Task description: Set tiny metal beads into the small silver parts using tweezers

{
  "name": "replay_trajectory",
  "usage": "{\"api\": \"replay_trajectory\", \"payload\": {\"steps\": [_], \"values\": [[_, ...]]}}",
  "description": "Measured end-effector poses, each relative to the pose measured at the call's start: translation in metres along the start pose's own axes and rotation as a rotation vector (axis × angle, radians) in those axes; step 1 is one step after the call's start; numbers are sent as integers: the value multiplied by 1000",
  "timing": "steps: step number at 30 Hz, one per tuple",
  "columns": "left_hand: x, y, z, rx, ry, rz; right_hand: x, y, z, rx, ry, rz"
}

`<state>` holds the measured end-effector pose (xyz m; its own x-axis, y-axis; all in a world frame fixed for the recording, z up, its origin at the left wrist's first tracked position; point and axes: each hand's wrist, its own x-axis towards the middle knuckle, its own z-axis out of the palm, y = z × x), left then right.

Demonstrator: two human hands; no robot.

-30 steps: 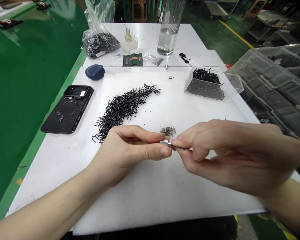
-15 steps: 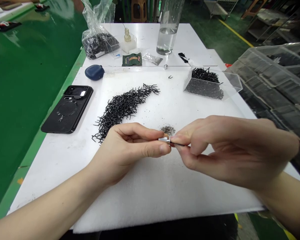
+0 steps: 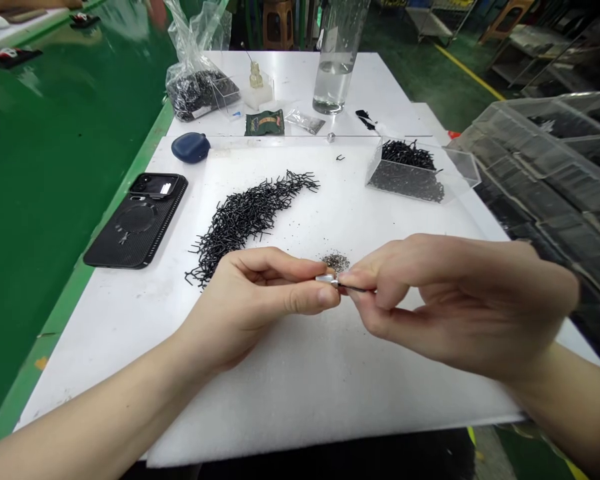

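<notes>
White table [image 3: 90, 333], two hands [image 3: 250, 300] [image 3: 455, 303] pinching one silver piece [image 3: 325, 279], one black piece [image 3: 354, 289]

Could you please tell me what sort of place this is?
Probably a workshop or factory floor, judging by the pile of black pieces, the clear tray of similar ones, and the yellow floor line.

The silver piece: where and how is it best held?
Probably pinch the silver piece by its thicker body, from the left, as the left hand does: it lies sideways, and the right hand holds a black stick at its right end.
</notes>
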<state>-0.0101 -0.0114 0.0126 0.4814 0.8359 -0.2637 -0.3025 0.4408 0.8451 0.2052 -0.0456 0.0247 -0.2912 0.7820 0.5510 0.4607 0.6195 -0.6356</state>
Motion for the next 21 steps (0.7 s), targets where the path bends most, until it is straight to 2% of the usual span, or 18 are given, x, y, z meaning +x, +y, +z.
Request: {"api": "replay_trajectory", "payload": {"steps": [4, 9, 14, 17, 19, 21], "values": [[2, -1, 1, 11, 9, 14, 2, 3, 0, 41, 28, -49], [1, -1, 1, 41, 23, 34, 3, 9, 0, 109, -6, -95], [2, 0, 1, 60, 26, 46, -3, 8, 0, 137, -54, 58], [4, 0, 1, 63, 31, 83, -1, 6, 0, 205, 52, 126], [3, 0, 1, 107, 28, 136, 4, 5, -2, 348, 152, 263], [1, -1, 2, 228, 16, 222, 11, 7, -4, 568, 174, 425]]}}
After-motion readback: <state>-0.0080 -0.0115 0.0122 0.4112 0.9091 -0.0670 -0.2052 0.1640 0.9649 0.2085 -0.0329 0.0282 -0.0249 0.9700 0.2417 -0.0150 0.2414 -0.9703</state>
